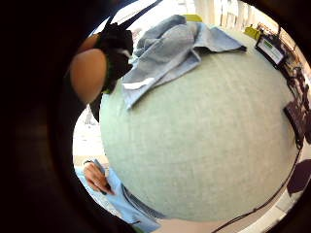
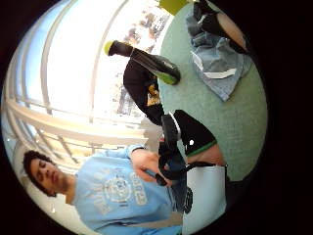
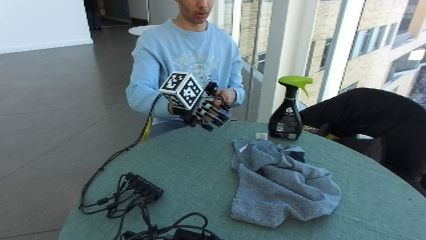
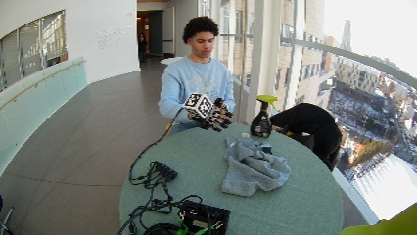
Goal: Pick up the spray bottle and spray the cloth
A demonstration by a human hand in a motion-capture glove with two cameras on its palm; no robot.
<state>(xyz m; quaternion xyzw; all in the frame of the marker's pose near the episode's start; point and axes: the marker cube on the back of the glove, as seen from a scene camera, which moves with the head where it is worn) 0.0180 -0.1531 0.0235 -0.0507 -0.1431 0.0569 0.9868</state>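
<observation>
A black spray bottle (image 3: 286,119) with a green trigger head stands upright at the far edge of the round green table (image 3: 193,165). In front of it a crumpled grey-blue cloth (image 3: 279,182) lies on the table. My gloved right hand (image 3: 208,111) is raised above the table's far left edge, to the left of the bottle and apart from it. Its fingers are loosely curled and hold nothing. The person's bare left hand (image 3: 227,95) touches the glove from behind. The thumb side palm view shows the bottle (image 2: 146,61) and the cloth (image 2: 220,66) on the table.
A black power strip (image 3: 143,187) with tangled cables lies at the table's near left, beside a black box (image 4: 202,218). A small white object (image 3: 261,135) sits next to the bottle. Something black (image 3: 373,117), perhaps a jacket, lies heaped beyond the table's right edge.
</observation>
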